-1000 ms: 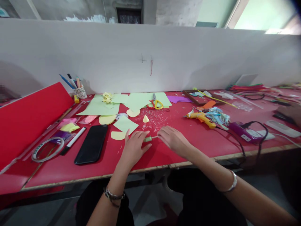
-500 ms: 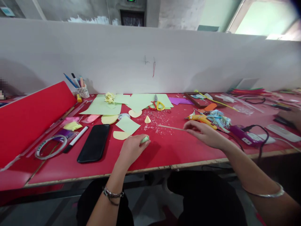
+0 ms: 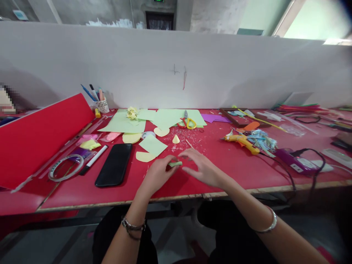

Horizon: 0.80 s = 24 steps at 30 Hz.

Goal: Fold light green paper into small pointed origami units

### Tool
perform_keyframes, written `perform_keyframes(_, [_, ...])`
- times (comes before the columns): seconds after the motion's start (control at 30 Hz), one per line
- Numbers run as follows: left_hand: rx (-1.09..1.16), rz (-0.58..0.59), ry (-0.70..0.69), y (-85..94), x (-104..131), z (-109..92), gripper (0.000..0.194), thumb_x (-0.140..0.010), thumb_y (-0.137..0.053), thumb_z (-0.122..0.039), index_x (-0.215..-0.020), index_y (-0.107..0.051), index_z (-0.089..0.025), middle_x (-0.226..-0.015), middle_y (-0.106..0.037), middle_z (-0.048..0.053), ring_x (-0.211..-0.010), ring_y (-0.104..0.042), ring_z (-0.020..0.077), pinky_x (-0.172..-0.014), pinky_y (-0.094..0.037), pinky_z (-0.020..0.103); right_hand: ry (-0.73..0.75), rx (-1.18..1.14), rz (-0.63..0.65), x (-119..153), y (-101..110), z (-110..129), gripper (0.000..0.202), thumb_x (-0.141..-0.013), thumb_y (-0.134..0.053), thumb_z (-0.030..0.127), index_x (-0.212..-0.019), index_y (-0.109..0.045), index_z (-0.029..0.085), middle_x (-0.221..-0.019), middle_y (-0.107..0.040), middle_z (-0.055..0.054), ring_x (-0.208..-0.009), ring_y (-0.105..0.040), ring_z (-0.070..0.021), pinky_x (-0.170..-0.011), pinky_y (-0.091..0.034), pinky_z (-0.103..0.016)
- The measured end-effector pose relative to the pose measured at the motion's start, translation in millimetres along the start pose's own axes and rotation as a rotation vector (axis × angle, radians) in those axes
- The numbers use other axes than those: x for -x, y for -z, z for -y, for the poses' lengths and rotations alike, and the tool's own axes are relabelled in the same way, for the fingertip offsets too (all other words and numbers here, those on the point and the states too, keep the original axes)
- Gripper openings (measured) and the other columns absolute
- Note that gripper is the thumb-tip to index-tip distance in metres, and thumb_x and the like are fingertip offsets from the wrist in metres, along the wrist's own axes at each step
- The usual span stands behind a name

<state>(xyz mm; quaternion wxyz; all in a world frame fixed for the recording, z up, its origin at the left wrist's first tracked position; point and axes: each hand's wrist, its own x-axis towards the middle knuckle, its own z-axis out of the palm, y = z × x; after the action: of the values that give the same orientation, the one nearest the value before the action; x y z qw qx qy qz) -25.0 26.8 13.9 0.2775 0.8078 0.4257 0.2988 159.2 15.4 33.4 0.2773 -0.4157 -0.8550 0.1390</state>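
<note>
A small roll of light green paper [image 3: 176, 164] is pinched in my left hand [image 3: 158, 172], sticking out past the fingertips. Facing it from the right is my right hand [image 3: 205, 167], thumb and fingers spread with a gap between them. A thin wooden stick [image 3: 189, 143] shows just beyond the right hand's knuckles; the rest of it is hidden, so whether the hand touches it I cannot tell. A small pale yellow paper cone [image 3: 176, 139] stands behind both hands. Left of it lie a green paper square [image 3: 153, 145] and a cut yellow paper piece [image 3: 145, 157].
A black phone [image 3: 114, 165], a marker [image 3: 93, 160] and a tape roll [image 3: 66, 168] lie at left. Scissors [image 3: 189, 123] rest on green sheets [image 3: 167, 119] at the back. An orange glue gun [image 3: 242, 141] and a purple power box [image 3: 295, 161] are at right.
My right hand has moved left, close to my left hand, and its fingers have spread. The stick now slants more steeply. The green roll has turned slightly in my left hand.
</note>
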Motion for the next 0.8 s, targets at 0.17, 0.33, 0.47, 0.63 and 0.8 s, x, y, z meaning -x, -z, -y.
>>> perform_keyframes(0.17, [0.179, -0.021, -0.013, -2.5, -1.4, -6.6, 0.016, -0.078, -0.055, -0.031, -0.087, -0.06, -0.019, -0.076, -0.065, 0.0, -0.068, -0.058, 0.0129, -0.062, -0.044, 0.021, -0.041, -0.201, -0.07, 8.4, -11.9, 11.6, 0.015, -0.082, -0.048, 0.018, -0.096, -0.052, 0.018, -0.09, -0.057, -0.005, -0.083, -0.055, -0.0144, -0.073, -0.046, -0.027])
perform_keyframes(0.33, [0.371, -0.122, 0.052, -5.6, -4.3, -12.4, 0.023, -0.076, -0.057, -0.032, -0.093, -0.055, -0.017, -0.071, -0.06, 0.0, -0.067, -0.057, 0.0125, -0.061, -0.045, 0.022, -0.184, -0.441, -0.216, 11.8, -20.2, 7.6, 0.012, -0.082, -0.049, 0.022, -0.093, -0.052, 0.019, -0.088, -0.061, -0.004, -0.083, -0.059, -0.0139, -0.076, -0.048, -0.028])
perform_keyframes(0.47, [0.476, -0.182, 0.141, -8.0, -6.4, -11.7, 0.026, -0.077, -0.053, -0.038, -0.09, -0.055, -0.015, -0.069, -0.057, 0.0, -0.06, -0.054, 0.0113, -0.057, -0.044, 0.022, -0.277, -0.644, -0.26, 11.0, -25.8, 2.7, 0.012, -0.079, -0.05, 0.023, -0.091, -0.051, 0.019, -0.086, -0.061, -0.004, -0.082, -0.061, -0.0134, -0.075, -0.05, -0.028])
perform_keyframes(0.63, [0.421, -0.17, 0.115, -9.9, -6.7, -15.1, 0.021, -0.076, -0.056, -0.034, -0.083, -0.058, -0.015, -0.073, -0.061, 0.001, -0.067, -0.057, 0.0132, -0.065, -0.046, 0.024, -0.25, -0.684, -0.246, 12.0, -32.9, 1.4, 0.012, -0.078, -0.052, 0.022, -0.09, -0.051, 0.019, -0.087, -0.061, -0.003, -0.083, -0.06, -0.0128, -0.077, -0.051, -0.028])
perform_keyframes(0.8, [0.299, -0.184, 0.043, -11.7, -6.1, -15.7, 0.018, -0.079, -0.053, -0.032, -0.08, -0.058, -0.015, -0.077, -0.061, 0.002, -0.071, -0.056, 0.0132, -0.068, -0.045, 0.024, -0.264, -0.647, -0.246, 14.6, -36.2, 2.7, 0.022, -0.074, -0.056, 0.019, -0.094, -0.049, 0.019, -0.088, -0.059, -0.003, -0.082, -0.06, -0.0128, -0.076, -0.051, -0.028])
